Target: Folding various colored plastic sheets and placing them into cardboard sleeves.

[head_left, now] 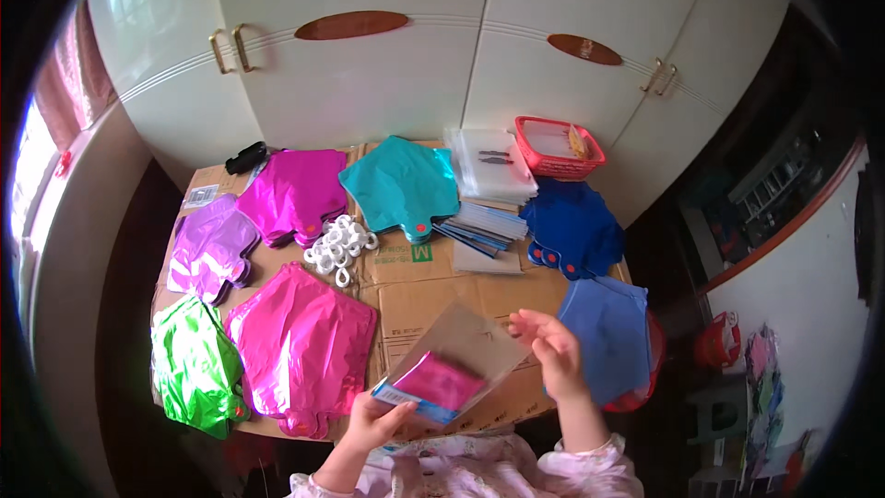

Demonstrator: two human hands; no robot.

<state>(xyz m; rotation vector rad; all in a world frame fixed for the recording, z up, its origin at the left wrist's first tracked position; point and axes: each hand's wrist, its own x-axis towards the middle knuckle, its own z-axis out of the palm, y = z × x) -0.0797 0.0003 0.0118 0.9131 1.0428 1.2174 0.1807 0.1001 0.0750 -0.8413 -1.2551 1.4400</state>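
My left hand point(376, 420) grips the lower end of a clear plastic bag point(464, 330), thumb on top. Inside the bag lie a folded pink foil piece point(441, 382) and a blue-and-white card point(415, 403) at its bottom edge. By the bag's upper right corner is my right hand point(556, 350), its fingers loosely bent and apart, with nothing visible between them. Left of the bag lies a stack of flat hot-pink foil balloons point(304, 337). Light-blue flat balloons point(604, 337) are spread just beyond my right hand.
Cardboard point(442, 300) covers the table. Around it lie green point(194, 360), lilac point(212, 244), magenta point(293, 192), teal point(401, 186) and dark-blue point(576, 226) foil stacks. White rings point(339, 244), cards point(484, 229), clear bags point(493, 166) and a red basket point(558, 164) sit toward the back.
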